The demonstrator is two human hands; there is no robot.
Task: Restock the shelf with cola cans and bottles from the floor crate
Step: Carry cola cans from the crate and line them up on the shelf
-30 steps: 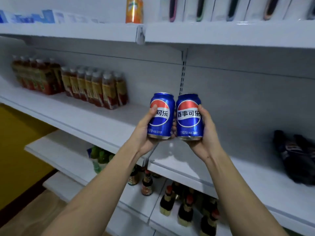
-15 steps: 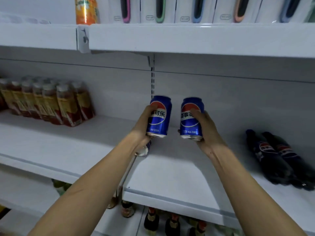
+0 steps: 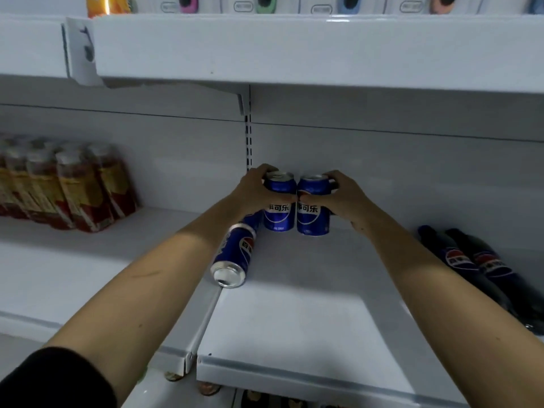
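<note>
Hands first: we find the left hand point(image 3: 254, 191) gripping one upright cola can point(image 3: 279, 206) and the right hand point(image 3: 343, 195) gripping another point(image 3: 312, 212), side by side at the shelf point(image 3: 294, 319) back. A third can point(image 3: 234, 257) lies toppled left of them; cola bottles point(image 3: 471, 260) lie right.

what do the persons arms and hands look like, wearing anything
Both forearms are bare. A black sleeve covers the left upper arm at the lower left edge. The left hand and right hand wear no gloves; no rings or watch show.

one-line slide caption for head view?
Both hands, left and right, set two upright cola cans at the shelf back.
</note>
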